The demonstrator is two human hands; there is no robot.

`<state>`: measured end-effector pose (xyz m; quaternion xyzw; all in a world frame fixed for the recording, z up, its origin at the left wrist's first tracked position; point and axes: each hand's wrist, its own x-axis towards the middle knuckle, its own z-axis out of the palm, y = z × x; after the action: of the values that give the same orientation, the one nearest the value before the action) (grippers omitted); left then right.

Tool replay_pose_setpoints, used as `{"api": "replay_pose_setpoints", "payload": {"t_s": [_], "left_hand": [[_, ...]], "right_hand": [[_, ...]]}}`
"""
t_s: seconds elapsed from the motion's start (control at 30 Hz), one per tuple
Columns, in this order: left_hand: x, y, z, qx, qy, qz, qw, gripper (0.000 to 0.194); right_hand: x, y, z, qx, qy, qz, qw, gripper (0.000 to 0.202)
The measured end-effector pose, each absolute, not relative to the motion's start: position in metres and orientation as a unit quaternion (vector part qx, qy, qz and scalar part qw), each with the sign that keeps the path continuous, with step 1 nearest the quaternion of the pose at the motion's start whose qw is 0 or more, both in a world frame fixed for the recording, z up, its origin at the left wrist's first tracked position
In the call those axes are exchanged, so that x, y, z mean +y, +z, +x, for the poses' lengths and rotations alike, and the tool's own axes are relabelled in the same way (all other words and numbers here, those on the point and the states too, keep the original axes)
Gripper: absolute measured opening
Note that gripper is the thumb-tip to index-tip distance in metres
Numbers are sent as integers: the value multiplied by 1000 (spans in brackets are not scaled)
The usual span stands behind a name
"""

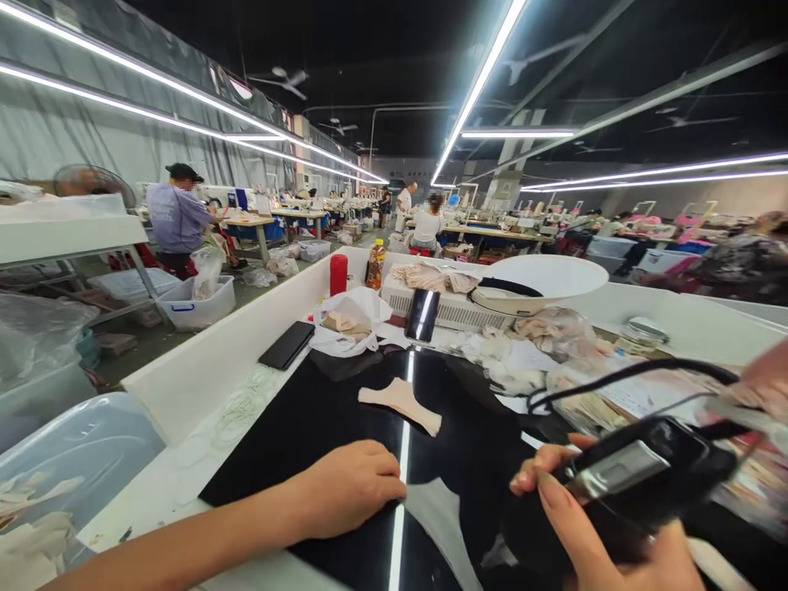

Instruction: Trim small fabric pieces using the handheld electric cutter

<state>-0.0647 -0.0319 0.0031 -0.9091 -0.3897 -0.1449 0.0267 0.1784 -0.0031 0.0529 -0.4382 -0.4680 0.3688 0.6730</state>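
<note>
My left hand (357, 488) rests on the black glossy board (295, 451), its fingers curled together at the corner of a grey-white cut fabric piece (438, 517). Beyond it lies a beige cut fabric piece (401, 402), flat and untouched. At the lower right, my right hand (616, 529) is wrapped around a black handheld device (671, 460) with a silver plate and a black cord. Motion blurs this device, so its kind is unclear. A small translucent scrap (498, 552) lies between the hands.
Along the board's far side are a phone (423, 315), a white bag of fabric (350, 320), a black flat case (287, 345) and fabric scraps (523, 361). White walls (234, 328) edge the table. A blurred skin-coloured shape (769, 382) is at right. People work at tables beyond.
</note>
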Motion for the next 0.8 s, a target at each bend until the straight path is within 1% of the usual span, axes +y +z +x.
{"api": "replay_pose_setpoints", "payload": {"t_s": [0.07, 0.27, 0.33, 0.4, 0.5, 0.53, 0.67, 0.8], "left_hand": [[-27, 1, -68, -386, -158, -909, 12, 23], [-14, 1, -77, -374, -178, -910, -11, 36], [-17, 7, -74, -386, -185, -904, -8, 35], [-23, 13, -65, -403, -192, -894, -24, 31], [-34, 18, -46, -433, -202, -874, -94, 23], [-38, 19, -39, -442, -205, -865, -118, 25], [-46, 18, -19, -460, -208, -843, -185, 55], [-47, 14, -9, -460, -184, -841, -216, 75]], "right_hand": [[-6, 57, 180, -469, 375, -444, 665, 54], [-5, 65, 183, -481, 362, -412, 684, 43], [-5, 65, 181, -480, 370, -394, 691, 42], [-6, 65, 178, -482, 380, -370, 697, 42], [-7, 64, 170, -486, 395, -340, 701, 40], [-7, 64, 167, -486, 400, -333, 702, 39], [-7, 60, 160, -483, 411, -320, 704, 38], [-6, 58, 158, -488, 420, -302, 703, 37]]}}
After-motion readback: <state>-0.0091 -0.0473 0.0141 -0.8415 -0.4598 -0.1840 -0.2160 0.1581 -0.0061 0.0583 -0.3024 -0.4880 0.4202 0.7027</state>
